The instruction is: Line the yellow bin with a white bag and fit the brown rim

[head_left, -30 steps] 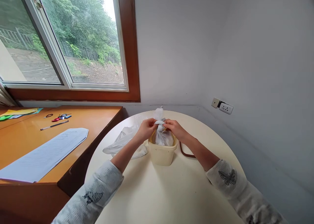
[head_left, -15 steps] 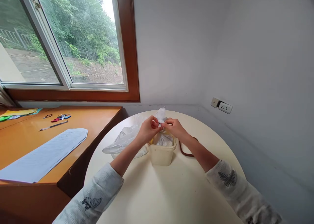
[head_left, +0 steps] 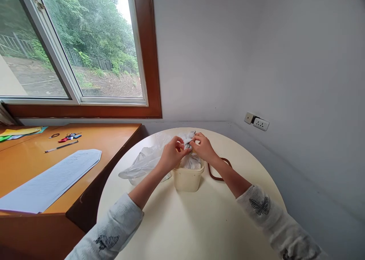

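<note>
A clear plastic bag (head_left: 190, 162) fills a cream square tub (head_left: 188, 179) on the round table, its gathered neck twisted into a knot above the rim. My left hand (head_left: 172, 152) pinches the knot from the left, fingers curled. From the other side, my right hand (head_left: 203, 146) grips the bunched plastic between thumb and fingers. Exactly how the plastic loops inside the fingers is hidden. Behind my left forearm lies another crumpled clear plastic bag (head_left: 142, 162). A brown ring-shaped handle (head_left: 213, 176) rests right of the tub, partly covered by my right forearm.
The round cream table (head_left: 199, 222) stands against the wall corner. To the left is an orange desk (head_left: 114, 138) with paper sheets (head_left: 57, 180), a pen (head_left: 61, 146), keys (head_left: 70, 137) and coloured papers (head_left: 21, 132). A wall socket (head_left: 261, 124) is at right.
The upright tip of the bag's neck has been folded down toward the right. My right hand has shifted slightly up, its fingers now higher over the knot.
</note>
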`<state>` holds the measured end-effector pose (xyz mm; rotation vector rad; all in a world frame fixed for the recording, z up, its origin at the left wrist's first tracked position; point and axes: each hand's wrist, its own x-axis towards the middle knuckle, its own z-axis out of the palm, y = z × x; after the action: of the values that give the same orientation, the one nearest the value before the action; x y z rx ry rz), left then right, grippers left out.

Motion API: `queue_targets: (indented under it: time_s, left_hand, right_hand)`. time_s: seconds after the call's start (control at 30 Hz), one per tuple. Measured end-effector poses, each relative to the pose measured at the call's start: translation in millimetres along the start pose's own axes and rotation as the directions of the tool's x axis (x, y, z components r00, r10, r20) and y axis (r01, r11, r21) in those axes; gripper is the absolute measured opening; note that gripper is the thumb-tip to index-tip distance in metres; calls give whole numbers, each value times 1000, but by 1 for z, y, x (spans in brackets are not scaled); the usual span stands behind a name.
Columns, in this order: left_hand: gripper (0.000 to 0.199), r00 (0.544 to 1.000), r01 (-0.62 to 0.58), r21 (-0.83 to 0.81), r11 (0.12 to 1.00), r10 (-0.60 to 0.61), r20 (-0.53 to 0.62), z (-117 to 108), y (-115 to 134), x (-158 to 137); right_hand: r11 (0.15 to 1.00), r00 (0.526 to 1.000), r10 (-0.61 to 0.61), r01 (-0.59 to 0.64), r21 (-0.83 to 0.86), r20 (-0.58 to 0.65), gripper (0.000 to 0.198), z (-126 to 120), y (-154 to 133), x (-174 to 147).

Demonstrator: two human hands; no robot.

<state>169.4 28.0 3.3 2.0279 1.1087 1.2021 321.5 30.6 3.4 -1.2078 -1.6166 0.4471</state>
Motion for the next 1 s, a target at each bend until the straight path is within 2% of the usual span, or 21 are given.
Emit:
queue_targets:
  time_s: [0.07, 0.13, 0.23, 0.33, 0.4, 0.47, 0.57, 0.63, 0.7, 0.77, 0.87, 0.93, 1.0]
  left_hand:
    - [27, 998, 66, -68, 996, -65, 18, 0, -1, 6]
    - [26, 998, 58, -71, 996, -58, 7, 0, 0, 6]
    - [19, 997, -75, 36, 997, 75, -3, -1, 5, -2]
    - [7, 968, -250, 144, 957, 246, 42, -2, 7, -13]
    - [4, 957, -292, 188, 938, 287, 51, -2, 6, -16]
    - [8, 971, -238, 227, 944, 237, 29, -2, 6, -14]
    - [20, 995, -100, 304, 947, 99, 20, -2, 5, -4]
    - [33, 997, -50, 359, 932, 23, 80, -3, 4, 3]
    - [41, 987, -79, 373, 924, 19, 162, -4, 2, 7]
    - [42, 973, -161, 351, 922, 88, 214, -5, 0, 8]
    - [33, 947, -298, 336, 893, 232, 223, -7, 0, 2]
    - [27, 902, -428, 366, 826, 369, 223, -8, 1, -3]
    - [24, 836, -546, 414, 728, 499, 226, -9, 2, -7]
  right_hand:
    - [999, 999, -28, 26, 47, 35, 13, 1, -4, 0]
    - [997, 998, -43, 40, 59, 46, 13, 1, -5, 0]
    - [1000, 1000, 11, -11, -11, 18, 16, 0, -1, 2]
    - [997, 998, 67, -67, -29, 5, 19, 0, 5, 4]
    - [997, 997, 73, -73, -18, 1, 18, 0, 6, 4]
    - [998, 998, 64, -64, -4, -3, 17, 0, 4, 4]
    - [998, 1000, 22, -23, 52, 17, 16, -2, -4, 2]
    - [994, 998, -15, 9, 107, 54, 16, -3, -8, 0]
    - [991, 995, -40, 28, 132, 88, 16, -4, -9, 0]
    - [996, 996, -5, -4, 91, 91, 16, -5, -7, 1]
    - [993, 992, 114, -114, 12, 59, 19, -4, 1, 4]
    - [988, 987, 155, -155, -11, 36, 23, -3, 6, 7]
    - [987, 987, 160, -160, -22, 15, 25, -3, 10, 9]
